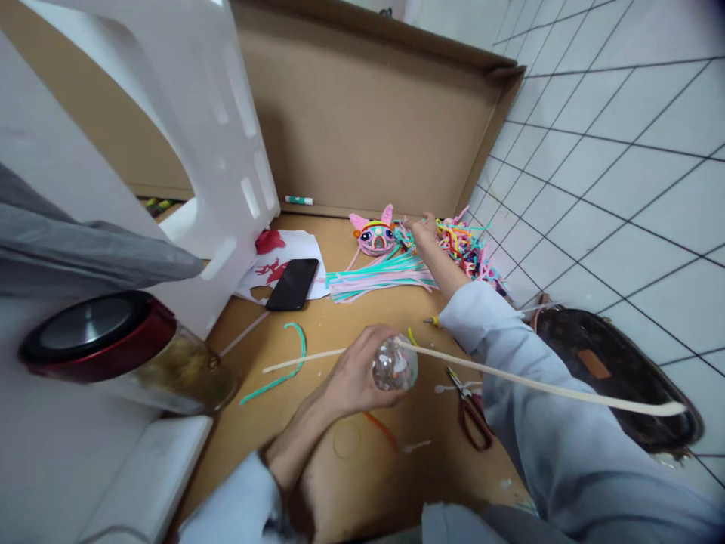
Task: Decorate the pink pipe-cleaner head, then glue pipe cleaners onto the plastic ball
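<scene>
My left hand (362, 374) is closed around a clear, faceted plastic bottle (395, 364), seen from its end. A long cream pipe cleaner (510, 372) runs across it, stretching out on both sides. At the back, my right hand (422, 229) reaches to the edge of a tangled heap of coloured pipe cleaners (461, 242); its fingers are small and partly hidden. Just left of it is a pink animal head (377, 237) with ears and big eyes, made of pipe cleaners. In front lies a bundle of turquoise and pink pipe cleaners (379, 278).
Red-handled pliers (473, 419) and a yellow-tipped tool (433, 321) lie by my right arm. A turquoise pipe cleaner (300, 359), phone (292, 285) and green-white marker (298, 200) are on the left. A red-lidded jar (186, 370) stands nearer; a brown bag (600, 363) sits right.
</scene>
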`<state>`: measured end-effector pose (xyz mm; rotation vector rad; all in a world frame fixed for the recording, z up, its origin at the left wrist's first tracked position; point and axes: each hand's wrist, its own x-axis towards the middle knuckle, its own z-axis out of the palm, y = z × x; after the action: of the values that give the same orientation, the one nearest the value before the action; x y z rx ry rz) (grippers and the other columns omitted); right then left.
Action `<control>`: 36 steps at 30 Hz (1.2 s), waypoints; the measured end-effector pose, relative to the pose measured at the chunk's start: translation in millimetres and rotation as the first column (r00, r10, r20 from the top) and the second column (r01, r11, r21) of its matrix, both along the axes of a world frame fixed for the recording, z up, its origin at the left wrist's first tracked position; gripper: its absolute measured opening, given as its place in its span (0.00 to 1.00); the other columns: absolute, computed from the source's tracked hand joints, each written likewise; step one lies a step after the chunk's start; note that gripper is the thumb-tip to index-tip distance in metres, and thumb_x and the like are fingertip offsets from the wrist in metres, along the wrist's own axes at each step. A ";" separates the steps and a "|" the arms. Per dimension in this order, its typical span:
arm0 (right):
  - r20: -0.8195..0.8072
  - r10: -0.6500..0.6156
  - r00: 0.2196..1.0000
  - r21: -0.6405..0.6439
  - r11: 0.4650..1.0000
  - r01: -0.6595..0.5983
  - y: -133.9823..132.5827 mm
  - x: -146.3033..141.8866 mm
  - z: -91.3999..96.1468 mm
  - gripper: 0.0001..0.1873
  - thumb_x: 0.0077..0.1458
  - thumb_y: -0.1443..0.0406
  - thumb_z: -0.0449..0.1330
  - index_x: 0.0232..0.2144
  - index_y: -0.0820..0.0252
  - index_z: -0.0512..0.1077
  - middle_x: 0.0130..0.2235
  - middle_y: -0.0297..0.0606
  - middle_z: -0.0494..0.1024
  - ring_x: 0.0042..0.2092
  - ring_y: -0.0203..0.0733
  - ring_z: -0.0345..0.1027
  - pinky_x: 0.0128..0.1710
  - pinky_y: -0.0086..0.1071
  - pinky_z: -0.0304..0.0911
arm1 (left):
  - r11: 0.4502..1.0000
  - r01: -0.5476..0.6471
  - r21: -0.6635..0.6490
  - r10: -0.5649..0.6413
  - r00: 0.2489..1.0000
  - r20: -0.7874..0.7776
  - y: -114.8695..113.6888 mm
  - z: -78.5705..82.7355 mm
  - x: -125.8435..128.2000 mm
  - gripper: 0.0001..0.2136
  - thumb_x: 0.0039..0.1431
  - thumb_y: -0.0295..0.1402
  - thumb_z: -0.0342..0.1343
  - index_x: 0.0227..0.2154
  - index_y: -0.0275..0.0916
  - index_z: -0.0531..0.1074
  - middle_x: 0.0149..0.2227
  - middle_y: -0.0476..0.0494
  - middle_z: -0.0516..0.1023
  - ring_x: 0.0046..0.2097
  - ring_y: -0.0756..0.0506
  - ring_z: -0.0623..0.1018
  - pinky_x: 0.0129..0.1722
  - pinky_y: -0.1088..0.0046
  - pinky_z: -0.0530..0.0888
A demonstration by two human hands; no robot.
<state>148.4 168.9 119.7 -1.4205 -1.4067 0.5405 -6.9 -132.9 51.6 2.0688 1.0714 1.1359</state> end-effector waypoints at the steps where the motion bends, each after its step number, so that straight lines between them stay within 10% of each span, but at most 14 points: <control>1: -0.036 -0.055 0.998 -0.032 0.998 0.054 -11.9 1.2 2.9 0.30 0.46 0.67 0.62 0.53 0.63 0.66 0.51 0.47 0.75 0.57 0.51 0.70 0.57 0.45 0.66 | 1.000 0.007 0.003 -0.007 1.000 -0.009 0.7 -0.8 -0.2 0.37 0.38 0.32 0.70 0.55 0.42 0.65 0.53 0.36 0.73 0.54 0.38 0.76 0.54 0.59 0.75; 8: -0.344 0.051 0.938 -0.148 0.983 -0.108 -141.2 15.3 16.4 0.24 0.43 0.67 0.60 0.47 0.59 0.69 0.41 0.38 0.79 0.40 0.42 0.74 0.39 0.35 0.71 | 1.000 0.014 0.008 -0.014 1.000 -0.025 4.4 -3.7 -2.3 0.36 0.39 0.34 0.71 0.54 0.41 0.65 0.54 0.36 0.73 0.55 0.38 0.75 0.56 0.59 0.73; 14: -0.389 0.215 0.896 0.024 0.974 -0.224 -229.0 39.6 -18.6 0.18 0.43 0.63 0.62 0.40 0.57 0.71 0.37 0.38 0.80 0.38 0.40 0.75 0.39 0.35 0.71 | 0.999 0.030 0.015 -0.028 0.997 -0.074 3.8 2.6 -2.9 0.35 0.41 0.35 0.69 0.54 0.39 0.65 0.54 0.36 0.73 0.56 0.38 0.75 0.58 0.58 0.73; 23: -0.292 0.279 0.915 0.140 0.959 -0.248 -253.8 41.9 -83.6 0.18 0.50 0.57 0.62 0.42 0.57 0.72 0.35 0.37 0.78 0.34 0.38 0.73 0.38 0.35 0.71 | 0.982 -0.027 0.185 0.044 0.995 -0.086 16.6 -6.6 -16.0 0.33 0.44 0.39 0.69 0.54 0.38 0.65 0.56 0.33 0.72 0.60 0.36 0.72 0.61 0.54 0.71; 36: -0.073 0.441 0.895 0.287 0.868 -0.404 -282.0 34.4 -56.8 0.08 0.62 0.61 0.58 0.38 0.54 0.78 0.38 0.37 0.77 0.43 0.42 0.71 0.46 0.37 0.67 | 0.858 0.056 0.511 0.046 0.982 -0.185 12.4 -10.2 -14.9 0.33 0.54 0.35 0.66 0.60 0.44 0.60 0.61 0.30 0.64 0.61 0.34 0.71 0.56 0.52 0.74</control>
<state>182.8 -113.1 62.9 -0.8420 -1.6204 0.6843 -21.7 -120.5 41.4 2.6413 0.9098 1.3553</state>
